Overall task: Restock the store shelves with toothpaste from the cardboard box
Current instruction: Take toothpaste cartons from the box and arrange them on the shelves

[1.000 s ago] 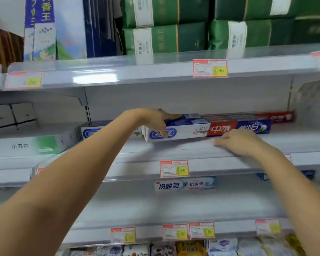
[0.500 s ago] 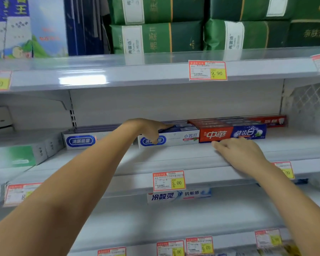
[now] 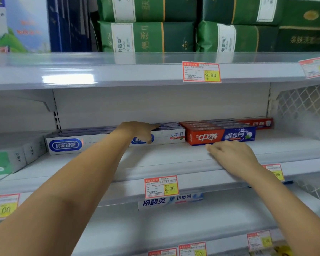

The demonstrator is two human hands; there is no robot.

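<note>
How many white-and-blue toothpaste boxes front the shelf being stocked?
2: left box far left; second box under the left hand, beside the red box. Others may hide behind.

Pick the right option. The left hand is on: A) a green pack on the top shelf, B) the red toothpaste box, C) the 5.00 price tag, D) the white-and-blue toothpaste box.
D: the left hand lies over the white-and-blue toothpaste box, thumb down its front face.
</note>
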